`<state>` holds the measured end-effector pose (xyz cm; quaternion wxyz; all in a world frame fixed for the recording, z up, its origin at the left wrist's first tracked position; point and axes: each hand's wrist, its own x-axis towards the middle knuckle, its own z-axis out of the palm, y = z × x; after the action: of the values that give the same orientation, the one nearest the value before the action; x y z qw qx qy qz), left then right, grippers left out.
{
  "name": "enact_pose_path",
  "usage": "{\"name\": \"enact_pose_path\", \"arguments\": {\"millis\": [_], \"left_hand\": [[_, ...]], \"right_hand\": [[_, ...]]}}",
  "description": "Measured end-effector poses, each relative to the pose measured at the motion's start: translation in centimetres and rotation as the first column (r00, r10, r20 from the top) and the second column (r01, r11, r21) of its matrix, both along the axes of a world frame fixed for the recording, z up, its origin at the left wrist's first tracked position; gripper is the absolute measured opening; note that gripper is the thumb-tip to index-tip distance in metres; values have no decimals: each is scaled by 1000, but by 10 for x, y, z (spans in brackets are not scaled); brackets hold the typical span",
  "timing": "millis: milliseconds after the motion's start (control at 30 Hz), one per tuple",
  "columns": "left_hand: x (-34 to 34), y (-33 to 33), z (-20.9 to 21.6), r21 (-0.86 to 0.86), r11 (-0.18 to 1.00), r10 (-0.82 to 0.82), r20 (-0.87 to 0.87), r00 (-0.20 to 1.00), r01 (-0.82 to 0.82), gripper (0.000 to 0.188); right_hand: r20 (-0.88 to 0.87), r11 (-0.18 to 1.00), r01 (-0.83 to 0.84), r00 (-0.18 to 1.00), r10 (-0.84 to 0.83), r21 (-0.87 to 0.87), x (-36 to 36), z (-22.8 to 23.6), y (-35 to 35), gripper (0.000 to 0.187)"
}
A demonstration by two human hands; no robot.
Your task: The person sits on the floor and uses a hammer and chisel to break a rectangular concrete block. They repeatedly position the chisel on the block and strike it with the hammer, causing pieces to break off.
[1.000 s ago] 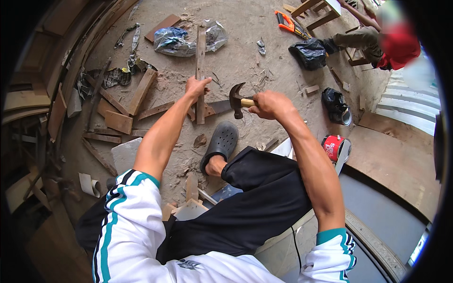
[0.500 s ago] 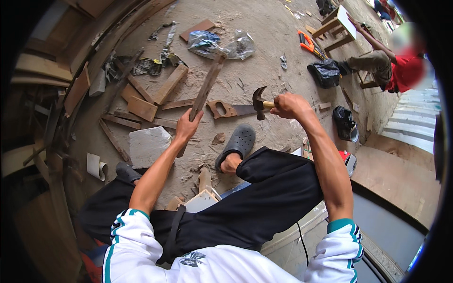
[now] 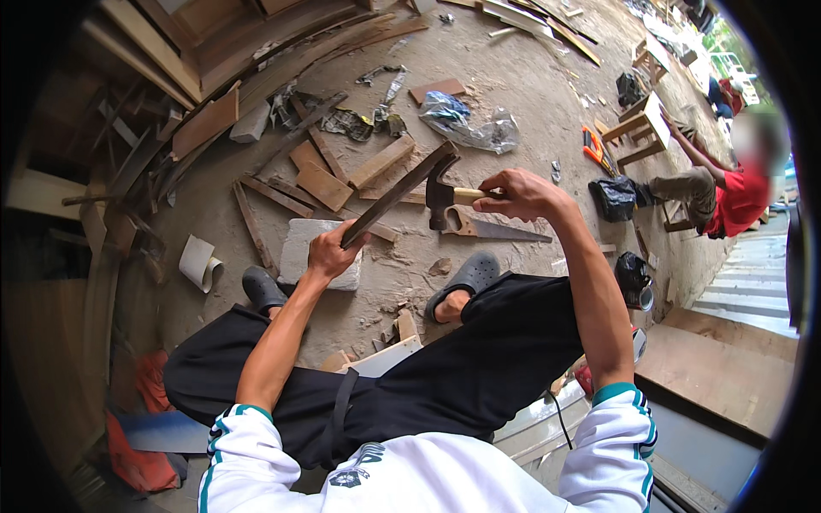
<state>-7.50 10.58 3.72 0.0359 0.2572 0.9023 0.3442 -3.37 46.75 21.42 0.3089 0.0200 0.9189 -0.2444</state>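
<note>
My left hand (image 3: pixel 333 248) is closed round a narrow dark wooden strip (image 3: pixel 400 193), which slants up and to the right above the floor. A claw hammer (image 3: pixel 441 195) is gripped by the pale handle in my right hand (image 3: pixel 523 195). Its claw lies by the strip's far end; I cannot tell whether they touch. Beneath the hammer a handsaw (image 3: pixel 500 229) rests on the ground, its wooden handle partly hidden. Below my left hand sits a whitish block (image 3: pixel 298 244), partly covered by that hand.
Wood offcuts (image 3: pixel 323 184) and crumpled plastic (image 3: pixel 475 128) litter the floor ahead. At right are an orange-handled saw (image 3: pixel 596 150), black bags (image 3: pixel 612 198) and a person in red (image 3: pixel 737 201) beside a small wooden stool (image 3: pixel 646 128). Boards (image 3: pixel 205 124) are piled at left.
The hammer has moved to the strip's far end, its head now against or just beside it. The strip is tilted further to the right. The view has shifted, so the floor things appear displaced.
</note>
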Motion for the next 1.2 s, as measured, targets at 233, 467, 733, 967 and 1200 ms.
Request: {"name": "enact_pose_path", "arguments": {"millis": [233,467,733,967,1200], "left_hand": [[-1,-53,5,0,1000,25,-94,995,-25,36],[-6,-84,11,6,1000,19,-138,990,-18,36],[1,-71,18,-18,995,95,-147,985,-98,34],[8,-60,24,-124,981,143,-44,989,-148,36],[26,6,10,14,934,344,222,912,-356,57]], "right_hand": [[-81,991,-132,988,130,-13,-9,-4,-35,42],[-97,988,-150,984,147,-27,-11,7,-55,42],[-254,999,-49,966,44,-14,-7,-8,-60,46],[-296,997,71,953,-68,-3,-4,-22,-70,43],[-384,937,301,856,-347,-176,-18,-82,-88,45]]}}
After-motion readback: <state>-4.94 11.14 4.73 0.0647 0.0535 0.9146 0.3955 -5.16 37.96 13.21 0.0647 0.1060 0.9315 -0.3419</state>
